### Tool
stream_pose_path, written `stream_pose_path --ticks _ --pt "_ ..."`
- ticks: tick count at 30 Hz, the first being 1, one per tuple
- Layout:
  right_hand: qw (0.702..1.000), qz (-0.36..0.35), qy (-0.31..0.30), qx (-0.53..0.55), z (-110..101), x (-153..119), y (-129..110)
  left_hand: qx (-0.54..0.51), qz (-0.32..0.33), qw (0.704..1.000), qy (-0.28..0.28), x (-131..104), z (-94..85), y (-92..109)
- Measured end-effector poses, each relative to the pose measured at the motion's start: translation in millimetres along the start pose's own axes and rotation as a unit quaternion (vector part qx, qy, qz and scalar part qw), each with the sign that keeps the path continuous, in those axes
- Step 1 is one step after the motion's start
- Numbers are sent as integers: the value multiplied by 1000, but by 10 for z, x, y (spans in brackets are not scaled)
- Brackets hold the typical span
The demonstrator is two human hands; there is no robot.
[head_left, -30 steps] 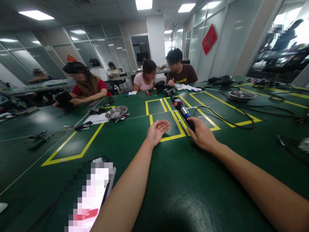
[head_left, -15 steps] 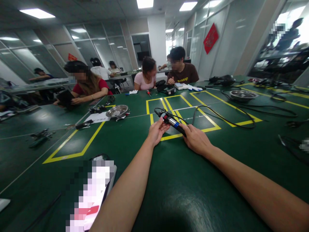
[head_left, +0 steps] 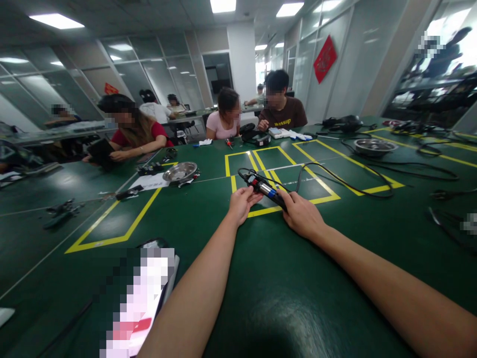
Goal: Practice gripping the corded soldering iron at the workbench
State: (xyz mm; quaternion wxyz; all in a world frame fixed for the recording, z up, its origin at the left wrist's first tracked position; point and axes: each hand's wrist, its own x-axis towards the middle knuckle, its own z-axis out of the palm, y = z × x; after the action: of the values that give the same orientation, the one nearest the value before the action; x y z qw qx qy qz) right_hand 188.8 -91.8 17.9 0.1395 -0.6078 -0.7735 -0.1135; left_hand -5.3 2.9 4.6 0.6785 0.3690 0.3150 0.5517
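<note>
A slim handheld tool (head_left: 267, 189) with a silver barrel, a blue band and a black handle is held over the green table (head_left: 261, 258). My right hand (head_left: 303, 214) is closed round its black rear end. At the tool's front end, by a small red part, my left hand (head_left: 244, 203) has its fingers gathered against it, palm partly up. A black cable (head_left: 335, 171) loops near the tool and runs off to the right across the table.
Yellow tape frames (head_left: 128, 233) mark the table. A metal bowl (head_left: 181, 172) sits left, another (head_left: 375, 145) right, amid cables. A phone-like lit device (head_left: 145, 303) lies by my left forearm. Several people sit across, one in a brown shirt (head_left: 290, 113).
Both hands and the tool have stayed almost in place; my left fingertips shifted slightly at the tool's front end. The person in the brown shirt has moved slightly.
</note>
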Motion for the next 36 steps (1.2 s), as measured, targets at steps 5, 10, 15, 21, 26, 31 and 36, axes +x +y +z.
stream_pose_path --ticks 5,10,15,21,26,31,36 --pt "1000 6 -1 8 -5 -3 -11 13 -9 1000 7 1 22 -2" --pt "1000 6 4 17 -7 -7 -8 26 -18 999 12 -11 36 4" --pt "1000 3 8 22 10 -11 0 25 -18 999 16 -22 44 25" --pt "999 0 13 29 4 -23 6 18 -23 1000 1 5 17 16" --pt "999 -3 22 31 -4 -32 16 7 -28 999 -14 16 -14 3" --pt "999 -13 28 42 10 -37 34 -22 -10 1000 -13 25 -22 3" --pt "998 -12 33 49 29 -33 50 -44 -3 999 -11 23 -19 8"
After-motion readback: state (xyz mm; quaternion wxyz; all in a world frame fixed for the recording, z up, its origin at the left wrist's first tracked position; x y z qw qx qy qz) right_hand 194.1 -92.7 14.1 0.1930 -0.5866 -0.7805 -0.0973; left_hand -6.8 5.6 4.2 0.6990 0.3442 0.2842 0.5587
